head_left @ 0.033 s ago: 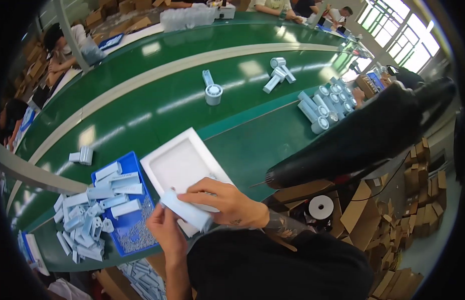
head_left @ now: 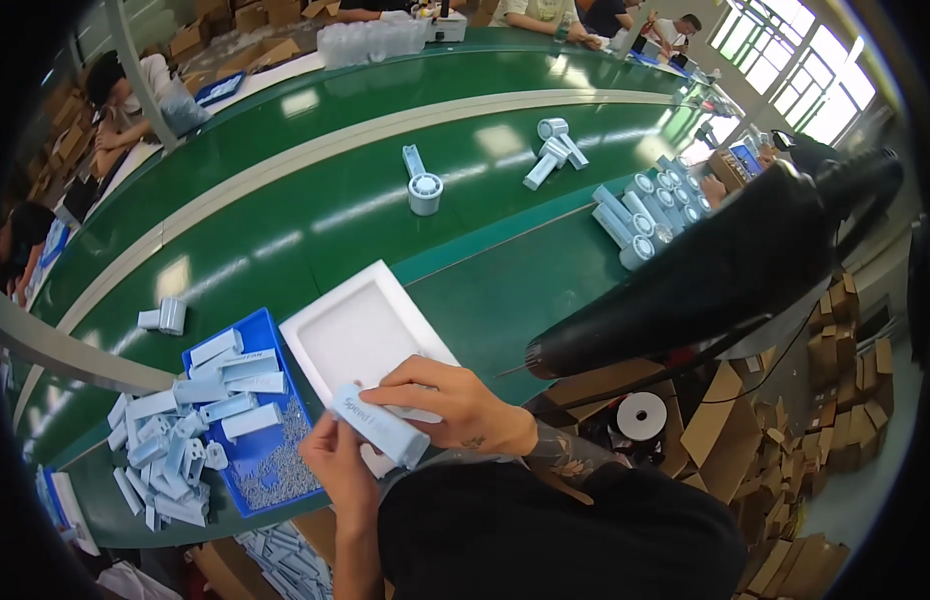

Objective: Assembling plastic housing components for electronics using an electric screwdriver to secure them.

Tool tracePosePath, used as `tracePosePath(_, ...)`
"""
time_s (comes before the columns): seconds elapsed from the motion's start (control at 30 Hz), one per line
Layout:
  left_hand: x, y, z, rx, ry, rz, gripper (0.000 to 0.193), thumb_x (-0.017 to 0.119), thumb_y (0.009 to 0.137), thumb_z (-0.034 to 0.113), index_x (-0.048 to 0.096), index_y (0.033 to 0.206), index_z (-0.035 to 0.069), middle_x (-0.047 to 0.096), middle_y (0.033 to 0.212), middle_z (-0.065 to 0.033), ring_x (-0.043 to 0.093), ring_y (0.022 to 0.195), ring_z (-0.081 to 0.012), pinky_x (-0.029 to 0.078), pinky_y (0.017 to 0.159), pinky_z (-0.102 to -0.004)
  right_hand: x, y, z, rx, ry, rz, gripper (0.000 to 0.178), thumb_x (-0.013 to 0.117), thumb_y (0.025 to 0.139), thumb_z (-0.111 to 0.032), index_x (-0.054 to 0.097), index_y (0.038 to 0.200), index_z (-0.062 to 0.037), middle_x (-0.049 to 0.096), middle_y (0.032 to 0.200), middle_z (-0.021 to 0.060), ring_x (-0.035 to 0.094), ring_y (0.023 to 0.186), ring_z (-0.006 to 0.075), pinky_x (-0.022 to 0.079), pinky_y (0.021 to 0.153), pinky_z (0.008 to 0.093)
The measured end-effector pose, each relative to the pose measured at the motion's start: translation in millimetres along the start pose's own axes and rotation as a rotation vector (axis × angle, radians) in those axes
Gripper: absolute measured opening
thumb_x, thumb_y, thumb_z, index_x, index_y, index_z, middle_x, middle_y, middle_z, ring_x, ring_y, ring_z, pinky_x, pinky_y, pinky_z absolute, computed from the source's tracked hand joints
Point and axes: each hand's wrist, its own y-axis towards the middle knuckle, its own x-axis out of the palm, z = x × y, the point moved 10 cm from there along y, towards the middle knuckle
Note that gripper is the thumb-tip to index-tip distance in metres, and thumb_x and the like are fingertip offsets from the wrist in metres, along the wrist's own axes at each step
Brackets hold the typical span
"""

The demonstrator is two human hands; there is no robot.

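I hold a pale blue plastic handle piece (head_left: pixel 390 432) with both hands, tilted over the near edge of a white foam tray (head_left: pixel 425 325). My left hand (head_left: pixel 337 465) pinches its far left end. My right hand (head_left: pixel 460 405) grips it from above and the right, its fingers closed along the upper side. Dark print shows on the face turned up. Left of the foam tray lies a blue tray (head_left: pixel 288 375) with several similar handle pieces (head_left: pixel 250 420) and many small screws (head_left: pixel 285 465).
More handle pieces (head_left: pixel 165 455) are heaped left of the blue tray. A black electric screwdriver (head_left: pixel 685 270) juts in from the right, its bit near my right hand. Small handheld fans (head_left: pixel 425 190) lie on the green conveyor (head_left: pixel 315 240); several others stand grouped far right (head_left: pixel 640 215). Cardboard boxes (head_left: pixel 725 420) lie lower right.
The handle piece has shifted slightly right and down with my hands, and its printed face shows more sharply. My grip looks the same.
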Motion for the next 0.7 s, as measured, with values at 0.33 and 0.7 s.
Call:
tracePosePath(0.33, 21.0, -3.9, 21.4, 0.171, 0.29, -0.321, 0.022, 0.058, 0.102, 0.01, 0.073, 0.112, -0.003, 0.065, 0.08, -0.0053, 0.058, 0.067, -0.0112, 0.045, 0.06, -0.026, -34.2, -11.5, 19.7, 0.133, -0.047, 0.224, 0.037, 0.071, 0.084, 0.008, 0.073, 0.118, -0.0066, 0.073, 0.112, 0.0096, 0.071, 0.091, 0.0194, 0.058, 0.077, 0.0326)
tracePosePath(0.7, 54.3, -2.1, 35.6, 0.704, 0.771, -0.209, 0.04, 0.085, 0.078, 0.004, 0.077, 0.116, 0.011, 0.069, 0.109, -0.006, 0.065, 0.094, -0.0234, 0.05, 0.079, -0.0351, -63.6, -28.9, 42.1, 0.16, 0.146, 0.384, 0.035, 0.073, 0.096, -0.003, 0.063, 0.129, 0.0017, 0.072, 0.123, 0.0209, 0.069, 0.105, 0.0198, 0.058, 0.078, 0.0333)
